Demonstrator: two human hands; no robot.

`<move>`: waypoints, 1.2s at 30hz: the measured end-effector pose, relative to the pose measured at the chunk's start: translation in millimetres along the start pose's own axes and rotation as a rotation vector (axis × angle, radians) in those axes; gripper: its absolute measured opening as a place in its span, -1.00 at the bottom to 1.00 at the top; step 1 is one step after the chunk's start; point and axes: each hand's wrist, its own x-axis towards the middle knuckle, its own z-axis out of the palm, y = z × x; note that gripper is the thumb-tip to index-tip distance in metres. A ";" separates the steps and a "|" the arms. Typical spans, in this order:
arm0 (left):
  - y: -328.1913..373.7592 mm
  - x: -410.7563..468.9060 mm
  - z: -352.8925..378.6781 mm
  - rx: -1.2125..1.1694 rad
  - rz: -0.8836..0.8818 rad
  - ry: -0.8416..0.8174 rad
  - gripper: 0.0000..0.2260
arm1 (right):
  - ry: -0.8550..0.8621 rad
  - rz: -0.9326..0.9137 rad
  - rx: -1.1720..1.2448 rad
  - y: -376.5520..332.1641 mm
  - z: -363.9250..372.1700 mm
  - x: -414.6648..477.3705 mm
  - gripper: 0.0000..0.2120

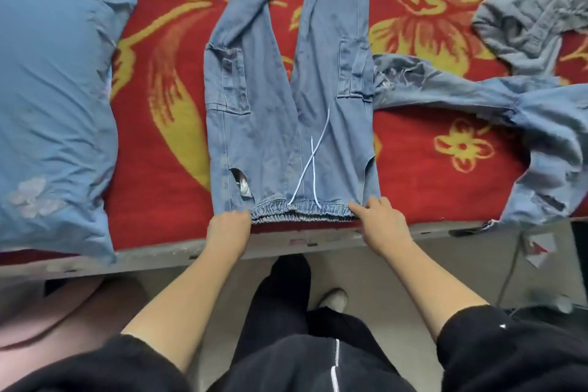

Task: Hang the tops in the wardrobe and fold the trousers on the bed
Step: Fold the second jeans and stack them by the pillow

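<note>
Light blue denim trousers [270,124] lie flat on the bed, legs stretching away from me, elastic waistband along the near edge. A pale drawstring [310,165] crosses over their front. My left hand [229,223] grips the left corner of the waistband with curled fingers. My right hand [380,215] pinches the right corner of the same waistband. A second pair of ripped jeans [471,95] lies to the right, partly hanging off the bed edge. A grey-blue denim garment [528,19] is crumpled at the far right.
The bed is covered by a red blanket with yellow flowers [165,105]. A blue pillow [54,95] lies on the left. The grey bed edge [318,240] runs in front of me, with my dark-trousered legs and the floor below.
</note>
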 end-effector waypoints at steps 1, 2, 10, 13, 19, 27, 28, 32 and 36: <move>3.9 3.5 11.8 -0.016 0.004 -0.013 -0.59 | 0.003 -0.001 -0.001 1.2 13.3 2.2 -0.48; 7.7 5.0 28.2 0.006 0.038 0.021 -0.60 | 0.002 -0.006 -0.002 2.5 27.9 4.2 -0.51; 45.7 6.5 146.7 -0.067 -0.038 -0.232 -0.31 | -0.281 -0.097 0.056 17.1 139.7 -1.3 -0.46; 52.1 13.8 151.5 -0.040 -0.056 -0.290 -0.36 | -0.438 -0.095 0.085 24.0 151.8 -4.4 -0.47; 61.5 36.3 119.1 -0.143 -0.037 0.104 -0.60 | -0.175 -0.055 0.287 26.5 129.4 13.2 -0.39; 75.3 62.3 103.4 -0.350 -0.136 -0.024 -0.21 | -0.135 -0.060 0.209 22.0 112.3 54.5 -0.34; 73.0 63.0 107.3 -0.401 -0.165 -0.160 -0.19 | -0.216 -0.060 0.177 22.4 116.5 54.6 -0.33; 64.1 65.1 118.8 -0.366 -0.113 -0.350 -0.13 | -0.407 -0.046 0.143 22.1 124.6 56.6 -0.31; 55.7 78.9 97.4 -0.308 -0.069 -0.306 -0.30 | -0.434 0.005 0.244 19.3 110.0 72.5 -0.37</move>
